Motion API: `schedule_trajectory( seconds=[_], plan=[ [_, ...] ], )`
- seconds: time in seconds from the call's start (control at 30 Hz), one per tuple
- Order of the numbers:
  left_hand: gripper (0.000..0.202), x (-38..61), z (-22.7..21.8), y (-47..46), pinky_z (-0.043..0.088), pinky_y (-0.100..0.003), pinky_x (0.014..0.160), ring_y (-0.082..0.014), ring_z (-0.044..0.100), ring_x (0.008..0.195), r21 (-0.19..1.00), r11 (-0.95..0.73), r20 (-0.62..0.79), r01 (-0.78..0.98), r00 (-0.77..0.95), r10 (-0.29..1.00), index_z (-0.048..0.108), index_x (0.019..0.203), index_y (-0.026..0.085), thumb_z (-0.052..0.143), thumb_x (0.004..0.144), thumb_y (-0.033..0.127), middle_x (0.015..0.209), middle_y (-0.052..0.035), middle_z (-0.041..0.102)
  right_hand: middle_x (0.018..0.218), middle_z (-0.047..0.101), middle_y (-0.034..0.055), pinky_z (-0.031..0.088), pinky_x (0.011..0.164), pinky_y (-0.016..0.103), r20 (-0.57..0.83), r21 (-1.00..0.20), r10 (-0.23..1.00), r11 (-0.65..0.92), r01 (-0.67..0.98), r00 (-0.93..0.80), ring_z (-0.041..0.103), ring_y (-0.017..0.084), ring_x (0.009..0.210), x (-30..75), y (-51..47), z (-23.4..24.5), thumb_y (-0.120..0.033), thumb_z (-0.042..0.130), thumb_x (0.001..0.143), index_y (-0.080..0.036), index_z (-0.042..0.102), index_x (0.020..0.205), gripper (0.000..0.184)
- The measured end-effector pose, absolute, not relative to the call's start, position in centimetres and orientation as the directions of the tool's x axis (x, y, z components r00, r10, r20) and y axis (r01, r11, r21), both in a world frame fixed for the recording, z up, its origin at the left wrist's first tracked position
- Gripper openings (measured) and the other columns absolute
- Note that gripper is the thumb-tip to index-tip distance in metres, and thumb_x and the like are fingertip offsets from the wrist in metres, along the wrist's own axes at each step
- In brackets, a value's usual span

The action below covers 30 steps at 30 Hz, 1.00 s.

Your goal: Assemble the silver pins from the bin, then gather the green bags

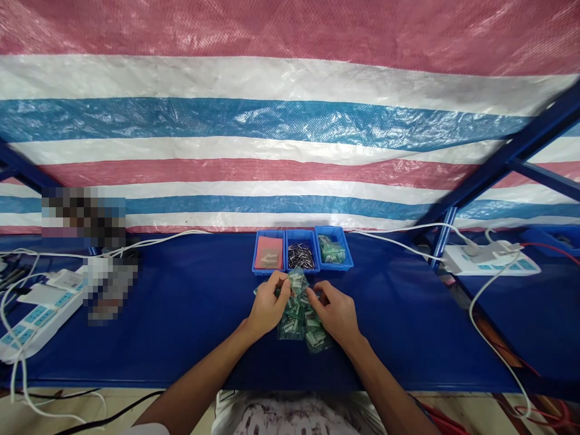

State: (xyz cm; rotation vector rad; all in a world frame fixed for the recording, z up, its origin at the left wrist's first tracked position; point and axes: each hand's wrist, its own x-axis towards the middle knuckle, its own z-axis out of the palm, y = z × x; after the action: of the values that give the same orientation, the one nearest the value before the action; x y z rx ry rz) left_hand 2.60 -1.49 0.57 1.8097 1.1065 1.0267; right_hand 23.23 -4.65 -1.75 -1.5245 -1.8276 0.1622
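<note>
My left hand [267, 305] is closed, thumb and forefinger pinching the left edge of a small clear plastic bag [298, 279] with pale short pieces inside. At that bag's lower right, my right hand [336, 309] has its fingers curled in and thumb pressed against them; what they grip is too small to tell. Beneath and between both hands lies a pile of similar filled plastic bags [290, 325]. Just beyond stand three blue bins: the left bin [254, 257] holds pink material and pale pieces, the middle bin [293, 233] loose metal screw-like parts, the right bin [350, 257] greenish bags.
A blue-covered table [190, 314] spreads under everything. White power strips with cables lie left [45, 317] and right [492, 260]. Blue metal frame bars [493, 160] slant at the right side. Striped plastic sheeting [290, 121] hangs behind. A pixelated patch covers the left.
</note>
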Motion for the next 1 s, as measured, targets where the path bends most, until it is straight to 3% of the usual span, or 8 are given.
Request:
schedule_trajectory(
  seconds=[0.43, 0.7, 1.0],
  plan=[
    [0.032, 2.6, 0.6, -1.6, 0.039, -0.026, 0.061, -0.0134, 0.053, 0.058, 0.889, -0.336, 0.231, 0.312, 0.328, 0.916, 0.055, 0.096, 0.02, 0.041, 0.112, 0.045, 0.067, 0.0036, 0.054, 0.056, 0.057, -0.0018, 0.033, 0.05, 0.026, 0.433, -0.549, 0.9, 0.224, 0.805, 0.045, 0.056, 0.015, 0.049, 23.2, -4.4, -1.5, -0.045, 0.048, 0.109, -0.021, 0.065, 0.083, 0.039],
    [0.032, 2.9, 1.2, -1.5, 0.038, -0.026, 0.065, -0.0131, 0.049, 0.063, 0.869, -0.361, 0.244, 0.338, 0.343, 0.907, 0.053, 0.092, 0.02, 0.04, 0.112, 0.043, 0.072, 0.0032, 0.051, 0.069, 0.067, 0.0003, 0.041, 0.05, 0.027, 0.286, -0.775, 0.958, 0.235, 0.587, -0.006, 0.06, 0.017, 0.053, 23.3, -4.6, 0.2, -0.041, 0.042, 0.111, -0.022, 0.071, 0.11, 0.035],
    [0.03, 2.9, 1.2, -1.4, 0.038, -0.027, 0.068, -0.0143, 0.051, 0.068, 0.864, -0.374, 0.242, 0.337, 0.374, 0.895, 0.055, 0.095, 0.02, 0.04, 0.112, 0.039, 0.076, 0.0021, 0.053, 0.083, 0.075, 0.0036, 0.046, 0.055, 0.028, 0.306, -0.75, 0.951, 0.261, 0.608, -0.03, 0.063, 0.018, 0.058, 23.1, -4.7, 0.1, -0.043, 0.046, 0.11, -0.021, 0.071, 0.116, 0.034]
  ],
)
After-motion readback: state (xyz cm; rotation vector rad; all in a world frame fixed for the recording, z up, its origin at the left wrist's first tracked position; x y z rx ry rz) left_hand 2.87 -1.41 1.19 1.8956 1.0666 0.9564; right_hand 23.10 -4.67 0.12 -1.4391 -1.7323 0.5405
